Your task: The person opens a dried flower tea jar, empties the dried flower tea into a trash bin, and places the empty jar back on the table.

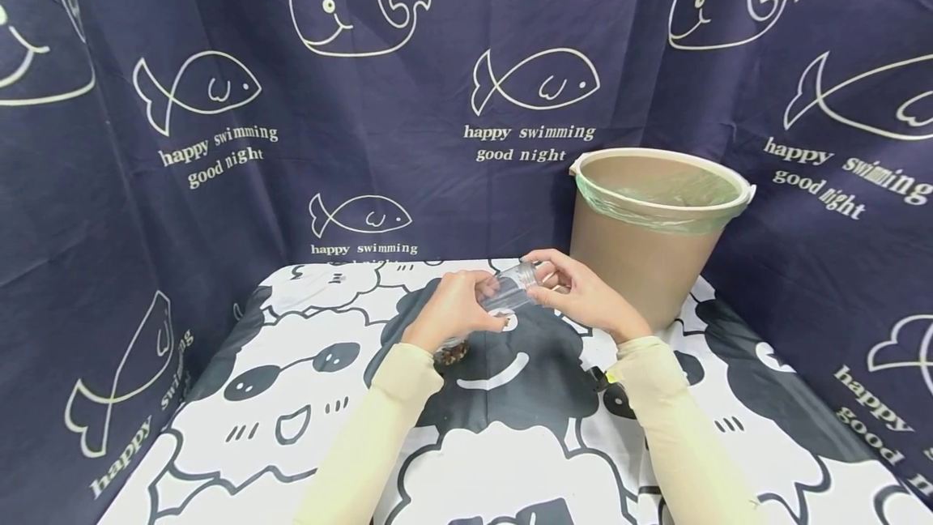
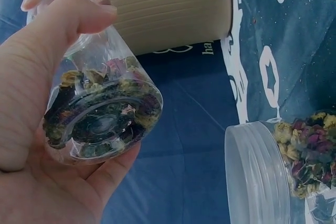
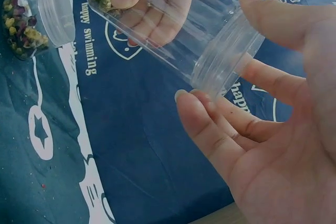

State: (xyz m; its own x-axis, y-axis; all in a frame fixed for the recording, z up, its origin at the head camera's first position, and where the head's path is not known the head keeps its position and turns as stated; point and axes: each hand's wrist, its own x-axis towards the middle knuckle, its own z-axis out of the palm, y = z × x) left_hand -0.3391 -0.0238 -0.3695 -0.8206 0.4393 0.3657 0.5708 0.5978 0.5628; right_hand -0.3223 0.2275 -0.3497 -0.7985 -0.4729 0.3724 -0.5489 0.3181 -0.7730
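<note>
My left hand grips a clear plastic jar round its body, holding it tilted over the table. Dried flower buds in yellow, dark red and green lie in the jar's bottom end. At the other end sits a translucent screw lid. The fingers and thumb of my right hand are curved round this lid, fingertips right at its rim. A second lidded jar with similar dried flowers is on the table; in the head view my left wrist partly hides this second jar.
A tall beige bin with a green liner stands at the back right. Near my right sleeve lies a small black and yellow thing. The tablecloth has cartoon sheep, and a navy curtain hangs behind and at the sides.
</note>
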